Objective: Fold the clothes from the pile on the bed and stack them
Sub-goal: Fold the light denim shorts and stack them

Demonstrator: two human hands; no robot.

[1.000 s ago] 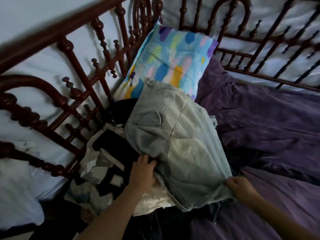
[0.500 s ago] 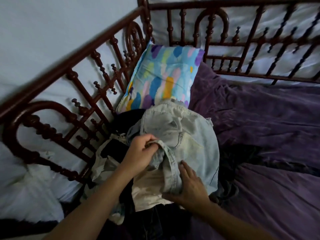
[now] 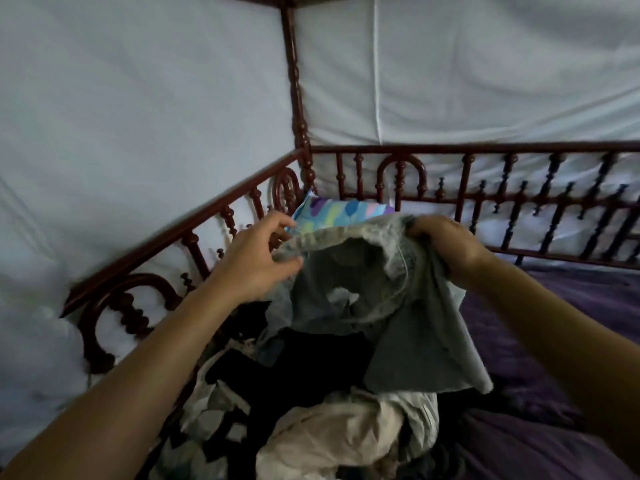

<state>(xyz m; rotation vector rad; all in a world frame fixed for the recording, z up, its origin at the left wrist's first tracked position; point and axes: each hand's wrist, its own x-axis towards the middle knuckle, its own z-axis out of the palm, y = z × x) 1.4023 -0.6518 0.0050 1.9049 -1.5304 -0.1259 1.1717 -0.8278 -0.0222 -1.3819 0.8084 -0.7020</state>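
A pair of light blue denim shorts [image 3: 408, 327] hangs in the air above the clothes pile, held up by its waistband. My left hand [image 3: 256, 261] pinches the waistband's left end between thumb and fingers. My right hand [image 3: 446, 247] grips the right end, fingers curled into the fabric. Below lies the pile [image 3: 311, 420]: a cream garment in front, black clothes in the middle, a black and white patterned piece to the left. The shorts' legs hang down over the pile.
A dark carved wooden bed rail [image 3: 194, 233] runs along the left and back, with white cloth behind it. A colourful pillow [image 3: 339, 213] leans in the corner. Purple bedding [image 3: 554, 341] spreads to the right of the pile.
Both hands lifted the denim shorts off the pile and now hold them up by the waistband. The camera tilted upward, showing more of the white cloth.
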